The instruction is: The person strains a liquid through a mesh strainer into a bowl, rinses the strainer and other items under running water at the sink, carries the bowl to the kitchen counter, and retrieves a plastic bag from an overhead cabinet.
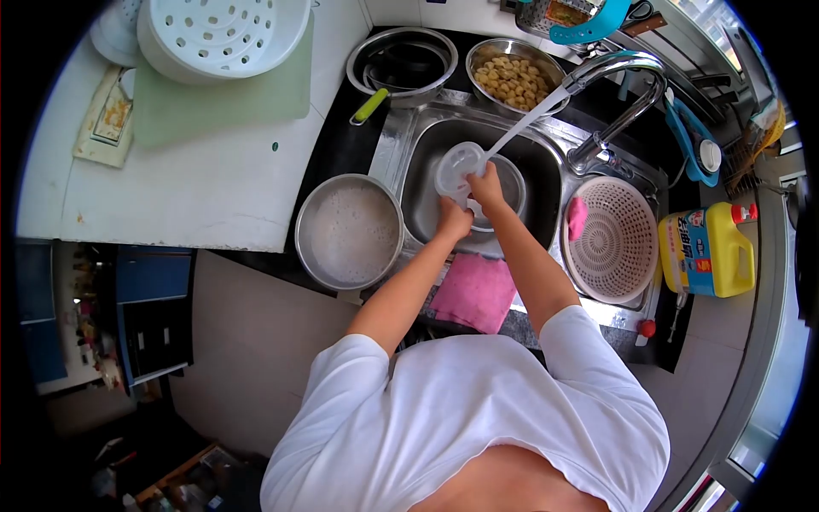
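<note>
Over the sink (418,205), a translucent plastic tub (458,162) is tilted in my two hands. My right hand (487,189) is closed on its right side, close to the stream of water. My left hand (455,218) is closed at its lower edge; the fingertips are partly hidden. Running water from the chrome faucet (618,61) reaches the tub near my right hand. Behind and below my hands a round bowl (514,183) sits in the sink, partly covered by them.
A metal pot of cloudy, foamy liquid (351,230) stands left of the sink. Behind are a pan (444,51) with a green handle and a bowl of cut pieces (512,81). A colander (610,243), a yellow jug (717,252) and a pink cloth (475,293) are nearby.
</note>
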`<state>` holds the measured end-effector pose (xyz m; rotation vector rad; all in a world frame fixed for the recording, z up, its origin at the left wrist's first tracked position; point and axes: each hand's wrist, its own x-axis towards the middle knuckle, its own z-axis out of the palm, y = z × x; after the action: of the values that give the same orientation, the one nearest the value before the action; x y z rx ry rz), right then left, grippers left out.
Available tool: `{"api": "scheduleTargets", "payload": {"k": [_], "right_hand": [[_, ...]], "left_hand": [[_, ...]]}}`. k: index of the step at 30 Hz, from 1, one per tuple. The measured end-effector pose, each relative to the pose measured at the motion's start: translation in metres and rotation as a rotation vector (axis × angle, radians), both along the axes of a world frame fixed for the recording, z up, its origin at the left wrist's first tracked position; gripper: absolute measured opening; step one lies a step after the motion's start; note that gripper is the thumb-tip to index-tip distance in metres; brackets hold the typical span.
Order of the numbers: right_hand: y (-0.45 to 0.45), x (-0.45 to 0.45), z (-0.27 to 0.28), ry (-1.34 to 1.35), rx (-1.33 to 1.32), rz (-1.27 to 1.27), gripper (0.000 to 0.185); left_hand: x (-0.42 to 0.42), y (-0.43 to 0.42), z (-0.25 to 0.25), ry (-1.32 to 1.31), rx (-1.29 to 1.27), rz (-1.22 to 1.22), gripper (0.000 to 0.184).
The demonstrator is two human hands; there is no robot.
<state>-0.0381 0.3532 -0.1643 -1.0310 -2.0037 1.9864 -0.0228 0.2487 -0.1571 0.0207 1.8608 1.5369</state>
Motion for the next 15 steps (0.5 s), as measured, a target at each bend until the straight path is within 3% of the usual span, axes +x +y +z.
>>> {"api": "scheduleTargets", "payload": {"k": [2,3,5,6,8,9,10,12,13,15], "right_hand": [[0.000,-0.004,0.001,-0.055,0.127,0.047,0.037],[0.001,-0.002,0.004,-0.055,0.125,0.048,0.037],[0.005,0.004,0.016,-0.037,-0.199,0.100,0.029],[0.008,0.007,0.021,-0.036,-0.197,0.101,0.029],[0.015,0.015,0.028,-0.053,-0.461,0.008,0.021],[0.019,0.016,0.023,-0.066,-0.473,0.055,0.015],[0.024,0.015,0.011,-0.064,-0.472,0.054,0.015],[0.029,0.014,-0.003,0.037,-0.688,0.082,0.017],[0.031,0.013,-0.004,0.038,-0.687,0.082,0.017],[0.032,0.011,-0.006,-0.222,-0.284,0.114,0.022]], "left_hand": [[-0.004,0.005,-0.004,0.483,-0.354,0.119,0.072],[-0.007,0.005,0.006,0.483,-0.356,0.119,0.072],[-0.013,0.008,0.035,0.227,-0.203,0.250,0.081],[-0.017,0.009,0.030,0.227,-0.201,0.251,0.081],[-0.027,0.009,0.003,0.069,-0.163,0.670,0.078],[-0.030,0.010,-0.009,-0.014,-0.088,0.837,0.065],[-0.033,0.007,-0.011,-0.014,-0.085,0.835,0.065],[-0.039,-0.003,-0.016,-0.498,0.495,0.695,0.051],[-0.040,0.001,-0.018,-0.479,0.550,0.767,0.040],[-0.033,0.010,-0.004,-0.380,0.464,0.778,0.039]]}}
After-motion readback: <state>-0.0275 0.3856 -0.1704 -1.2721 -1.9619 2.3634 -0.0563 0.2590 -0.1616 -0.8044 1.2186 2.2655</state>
